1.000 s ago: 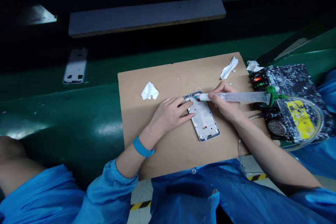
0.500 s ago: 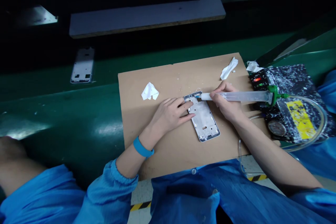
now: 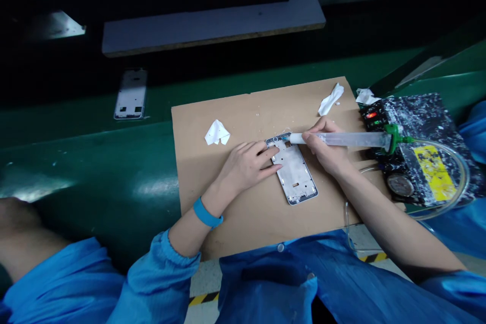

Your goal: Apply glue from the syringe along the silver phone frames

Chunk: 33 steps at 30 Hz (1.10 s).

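A phone frame [image 3: 295, 174], silvery with dark ends, lies tilted on a sheet of cardboard [image 3: 243, 228]. My left hand [image 3: 245, 164] rests at its upper left side, fingers and thumb reaching over the edge and holding it. In my right hand [image 3: 326, 149] is a dispensing syringe [image 3: 353, 139], gripped near its white front end and lying almost level. Its fine tip is at the top end of the frame, by the small cut-outs; whether it touches cannot be made out. A green cap and a clear hose [image 3: 461, 172] are at the syringe's rear.
Another phone frame [image 3: 131, 93] lies on the green surface [image 3: 94, 162] at left. Crumpled white wipes [image 3: 217, 132] sit on the cardboard. A stained black box [image 3: 429, 116] with a gauge stands right. A grey board [image 3: 212, 28] spans above. Blue-sleeved people are at both sides.
The far phone frame on the green surface has shifted right. The syringe and my right hand have moved very slightly left along the frame's top end. My left hand stays put.
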### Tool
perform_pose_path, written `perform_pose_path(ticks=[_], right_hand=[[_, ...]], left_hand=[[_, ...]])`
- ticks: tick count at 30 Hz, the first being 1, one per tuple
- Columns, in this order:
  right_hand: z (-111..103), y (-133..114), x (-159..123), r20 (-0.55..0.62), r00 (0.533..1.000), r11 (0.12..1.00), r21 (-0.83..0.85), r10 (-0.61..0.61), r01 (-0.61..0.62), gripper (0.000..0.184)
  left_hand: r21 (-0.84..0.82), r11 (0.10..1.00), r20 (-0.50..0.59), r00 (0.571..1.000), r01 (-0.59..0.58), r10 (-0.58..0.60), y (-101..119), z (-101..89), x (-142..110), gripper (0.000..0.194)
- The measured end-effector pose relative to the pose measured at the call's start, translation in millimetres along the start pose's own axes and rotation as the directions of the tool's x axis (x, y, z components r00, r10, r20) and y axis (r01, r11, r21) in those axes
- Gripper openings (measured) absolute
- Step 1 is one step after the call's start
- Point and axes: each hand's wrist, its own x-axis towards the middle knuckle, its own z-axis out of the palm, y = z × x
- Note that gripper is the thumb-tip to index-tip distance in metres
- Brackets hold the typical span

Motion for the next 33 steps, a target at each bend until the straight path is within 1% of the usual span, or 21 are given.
perform_pose_path(ticks=[3,13,16,18,20,22,24,26,28,30,32,33], right_hand=[[1.3,-2.1,0.0,0.001,1.0,1.0,0.014,0.004,-0.004,0.035],[4.0,1.3,1.6,0.004,1.0,0.998,0.055,0.017,-0.017,0.034],[4.2,2.3,1.9,0.01,1.0,0.998,0.062,0.003,-0.003,0.033],[5.3,3.2,2.2,0.008,1.0,0.997,0.078,0.009,-0.009,0.034],[7.3,4.3,2.6,0.004,1.0,0.993,0.117,0.031,-0.031,0.037],[9.9,5.2,3.1,0.0,0.999,0.987,0.156,0.043,-0.043,0.037],[12.6,5.7,3.8,-0.03,0.999,0.983,0.183,0.036,-0.03,0.038],[15.0,5.9,4.9,-0.094,0.995,0.975,0.222,0.024,-0.003,0.04],[16.6,6.1,6.7,-0.166,0.986,0.96,0.28,0.026,0.022,0.041],[17.3,6.5,9.0,-0.229,0.973,0.94,0.339,0.04,0.041,0.042],[17.4,7.2,11.6,-0.283,0.958,0.925,0.375,0.054,0.059,0.041],[17.4,7.6,12.7,-0.308,0.95,0.921,0.383,0.058,0.068,0.04]], left_hand=[[-0.002,1.0,0.017,1.0,0.009,-0.009,-0.6,0.1,-0.2,0.044],[0.01,1.0,-0.002,1.0,-0.012,0.012,-3.0,0.0,-0.7,0.043],[0.026,1.0,0.01,1.0,-0.009,0.009,-3.2,-1.6,-0.9,0.041],[0.04,0.999,-0.006,1.0,-0.016,0.017,-3.5,-4.1,-0.9,0.04],[0.068,0.996,-0.026,0.998,-0.051,0.053,-2.8,-7.4,-1.1,0.038],[0.097,0.988,-0.018,0.992,-0.123,0.125,0.8,-10.3,-2.0,0.035],[0.102,0.975,0.026,0.98,-0.198,0.196,8.9,-9.9,-4.3,0.038],[0.08,0.967,0.108,0.966,-0.243,0.234,20.5,-4.1,-8.7,0.052],[0.077,0.971,0.197,0.958,-0.228,0.209,31.3,6.3,-14.3,0.07],[0.105,0.983,0.24,0.963,-0.149,0.12,36.0,17.0,-18.0,0.081],[0.135,0.991,0.238,0.971,-0.026,-0.007,31.2,21.8,-14.6,0.081],[0.154,0.986,0.218,0.972,0.059,-0.092,25.3,20.5,-9.2,0.074]])
